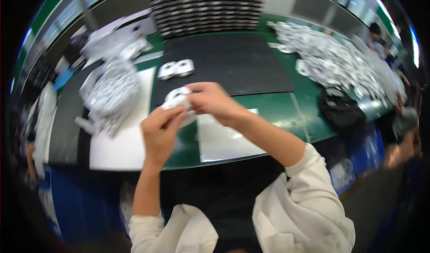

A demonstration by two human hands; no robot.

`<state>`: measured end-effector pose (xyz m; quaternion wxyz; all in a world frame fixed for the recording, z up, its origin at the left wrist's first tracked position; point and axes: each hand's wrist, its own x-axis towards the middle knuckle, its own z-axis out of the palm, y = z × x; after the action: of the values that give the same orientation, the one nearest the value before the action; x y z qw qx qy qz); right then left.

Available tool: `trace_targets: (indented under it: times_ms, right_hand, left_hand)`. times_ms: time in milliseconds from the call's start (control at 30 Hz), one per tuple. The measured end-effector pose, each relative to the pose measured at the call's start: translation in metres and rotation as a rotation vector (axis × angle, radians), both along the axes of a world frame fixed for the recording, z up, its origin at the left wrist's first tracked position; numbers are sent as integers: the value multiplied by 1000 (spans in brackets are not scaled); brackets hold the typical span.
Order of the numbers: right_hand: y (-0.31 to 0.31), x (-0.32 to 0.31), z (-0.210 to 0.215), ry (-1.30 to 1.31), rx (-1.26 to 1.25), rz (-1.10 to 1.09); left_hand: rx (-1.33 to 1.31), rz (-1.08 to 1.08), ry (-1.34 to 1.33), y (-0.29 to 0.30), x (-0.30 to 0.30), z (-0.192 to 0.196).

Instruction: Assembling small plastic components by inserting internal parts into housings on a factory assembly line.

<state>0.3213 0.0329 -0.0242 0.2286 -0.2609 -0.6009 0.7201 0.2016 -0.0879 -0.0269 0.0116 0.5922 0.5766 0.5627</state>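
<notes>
Table point(277, 112): green-topped and broad, loaded on both sides.
Black mat point(228, 65): laid flat toward the back, across the middle.
Stacked trays point(208, 13): piled many layers high at the mat's far edge, dotted with white.
White heap point(336, 56): spilled loose across the right side, near a black bag point(340, 112).
Clear bag point(114, 85): bulging, pale inside, set down at left beside and partly over a white sheet point(134, 150).
Right hand point(212, 100): reaching in from the right — thumb and fingers closed in a pinch.
Left hand point(160, 132): raised on the near side, likewise pinching with thumb and fingers.
Grip: best kept light, by the look of it, with fingertips opposed; steady with the left, adjust with the right, and stay low over the table in case of a slip.
White pair point(176, 69): side by side on the mat's left part, just beyond both hands, untouched.
White piece point(178, 98): caught between the two hands, at the fingertips of both; rounded, with a dark opening — one part or two, too blurred to tell.
</notes>
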Motion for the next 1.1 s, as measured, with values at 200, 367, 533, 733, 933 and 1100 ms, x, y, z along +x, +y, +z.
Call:
trace_targets:
  times_ms: [200,367,533,733,933,1100]
  right_hand:
    - [-3,-5,5,136,214,-44]
    - [-14,-2,10,161,186,-29]
    - [-15,3,8,180,62,3]
    - [-9,8,21,207,46,108]
    - [-10,19,46,367,-15,136]
    - [19,46,34,325,-35,-27]
  left_hand:
    - [-78,-61,-15,-5,-13,7]
    - [-152,-93,115,-19,-21,12]
    - [-103,-95,230,-22,-13,12]
    - [2,-5,384,-34,-50,6]
    - [28,401,596,-60,-127,49]
    - [-64,565,635,-59,-167,41]
